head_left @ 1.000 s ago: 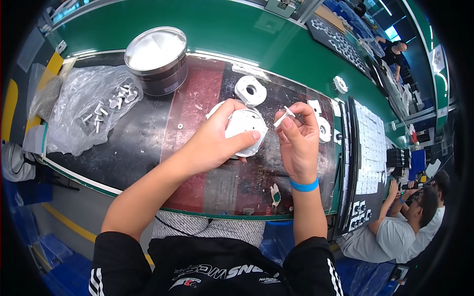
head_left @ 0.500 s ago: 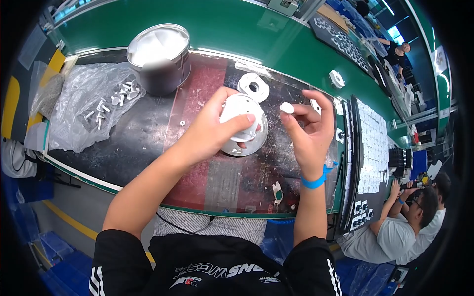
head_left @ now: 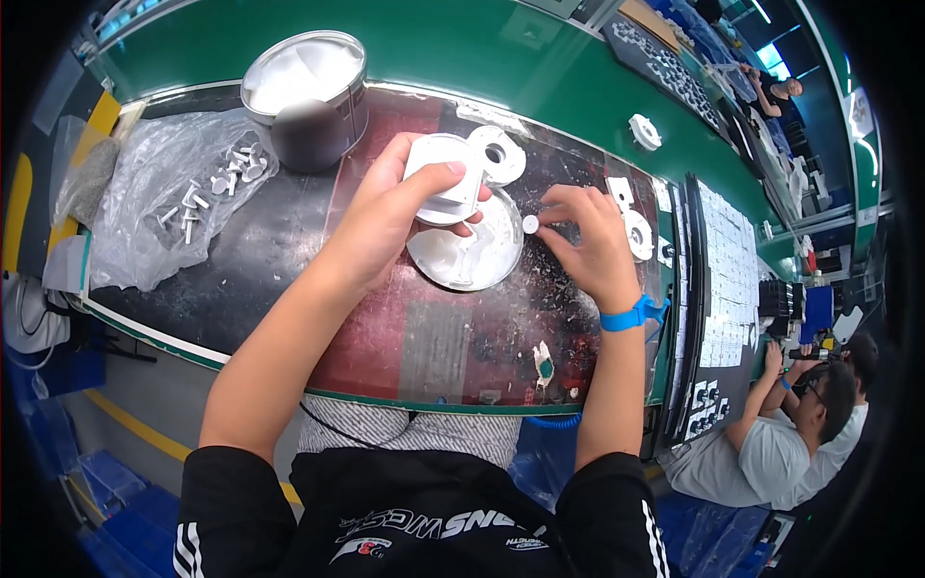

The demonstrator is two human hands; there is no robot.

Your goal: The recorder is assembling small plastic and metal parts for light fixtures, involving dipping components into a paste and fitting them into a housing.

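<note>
My left hand [head_left: 381, 217] grips a white round plastic housing [head_left: 445, 152], thumb on top and fingers beneath. Just right of it, my right hand [head_left: 595, 249] pinches a small white round-headed piece [head_left: 530, 224] between thumb and fingertips; any stem is not visible. Under and in front of the housing lies a shallow round dish [head_left: 472, 265] smeared with something white and glossy. A white ring-shaped part [head_left: 508, 166] rests on the table behind the dish. Beyond my right hand are more white round parts [head_left: 638, 234], partly hidden by it.
A large metal can [head_left: 355, 116] with white contents stands at the back left. Left of it, a clear plastic bag [head_left: 145, 231] has several white pins [head_left: 193, 204] on it. Dark boards with white pieces [head_left: 727, 279] stand at the right; people work beyond.
My left hand has shifted left and up with the housing, tilting it and uncovering more of the dish. My right hand has turned, bringing the small piece left and lower.
</note>
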